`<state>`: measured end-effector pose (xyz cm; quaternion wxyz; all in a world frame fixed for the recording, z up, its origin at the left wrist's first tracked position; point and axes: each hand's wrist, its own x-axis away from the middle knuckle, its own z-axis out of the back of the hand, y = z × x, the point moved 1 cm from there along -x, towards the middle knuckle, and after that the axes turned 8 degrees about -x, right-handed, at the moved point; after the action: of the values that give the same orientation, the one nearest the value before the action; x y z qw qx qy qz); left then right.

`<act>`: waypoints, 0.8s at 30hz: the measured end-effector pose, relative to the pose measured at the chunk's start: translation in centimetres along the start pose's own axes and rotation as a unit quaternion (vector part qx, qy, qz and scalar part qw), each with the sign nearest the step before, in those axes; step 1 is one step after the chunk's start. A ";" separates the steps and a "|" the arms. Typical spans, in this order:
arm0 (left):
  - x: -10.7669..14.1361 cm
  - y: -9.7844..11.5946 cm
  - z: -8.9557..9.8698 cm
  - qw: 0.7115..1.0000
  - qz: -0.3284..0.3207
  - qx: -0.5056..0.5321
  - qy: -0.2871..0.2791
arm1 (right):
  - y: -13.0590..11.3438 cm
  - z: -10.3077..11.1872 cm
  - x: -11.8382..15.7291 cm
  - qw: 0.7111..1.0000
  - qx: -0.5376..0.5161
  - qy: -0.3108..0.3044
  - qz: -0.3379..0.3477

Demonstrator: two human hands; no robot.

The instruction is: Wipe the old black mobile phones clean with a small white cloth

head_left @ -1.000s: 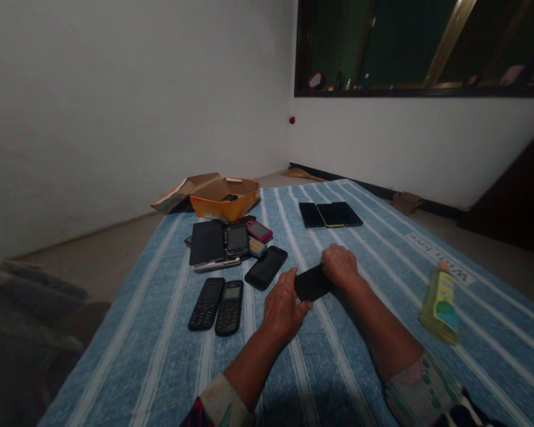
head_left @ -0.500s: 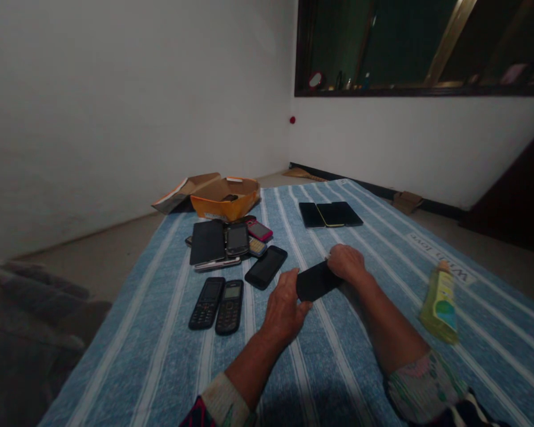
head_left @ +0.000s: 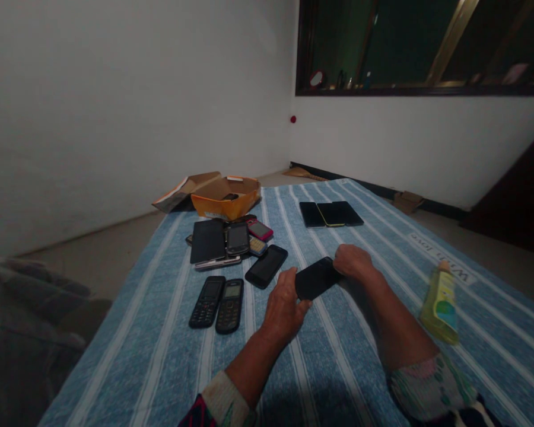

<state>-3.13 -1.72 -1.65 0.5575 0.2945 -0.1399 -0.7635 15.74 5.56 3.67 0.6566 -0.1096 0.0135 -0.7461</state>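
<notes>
A: Start at the grip. What do I have on my feed?

B: I see the left hand closed on the held phone, thumb by the near corner, fingers at the left end. I'm centring my clock on that phone, twelve towards the far wall, so this hand sits at eight.

A: And the right?

B: The right hand is at two, fingers curled by the phone's other end. I can't tell whether they pinch the edge or only rest beside it.

A: Which step do I call?

B: I'd call it handling one phone: left steadying, right busy at the far end. Whether it lies on the striped cloth or is raised slightly, I can't tell.

A: What would the next move ask?

B: In my judgement, a firm left hold, with the loose smartphone minded just beyond the left fingers, near nine.

A: Farther out?

B: I get two keypad phones side by side between eight and nine, a mixed pile of devices between nine and ten, and an opened orange box behind it at ten. Three dark-screened devices lie together just past twelve; a yellowish bottle is just past three.
</notes>
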 end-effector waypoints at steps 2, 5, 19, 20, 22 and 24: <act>-0.1 0.0 0.0 1.000 0.000 0.002 -0.001 | 0.0 0.1 0.1 1.000 0.002 0.006 -0.007; -0.1 0.1 0.0 1.000 -0.003 0.007 -0.002 | -0.9 -0.1 0.5 0.999 0.007 0.051 0.010; 0.3 0.6 0.1 0.998 -0.057 0.015 0.020 | -3.4 -1.3 1.5 0.980 0.075 0.076 0.168; 0.3 0.6 0.1 0.998 -0.060 0.012 0.020 | -2.9 -1.3 1.3 0.983 0.074 0.079 0.147; 0.3 0.6 0.0 0.998 -0.062 0.007 0.021 | -2.1 -1.2 0.9 0.988 0.069 0.088 0.105; 0.2 0.5 0.0 0.998 -0.061 0.005 0.022 | -1.7 -1.2 0.7 0.991 0.065 0.093 0.078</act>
<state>-2.78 -2.12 -1.45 0.5116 0.3219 -0.1131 -0.7885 13.74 4.97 2.87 0.7143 0.0042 0.0343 -0.6990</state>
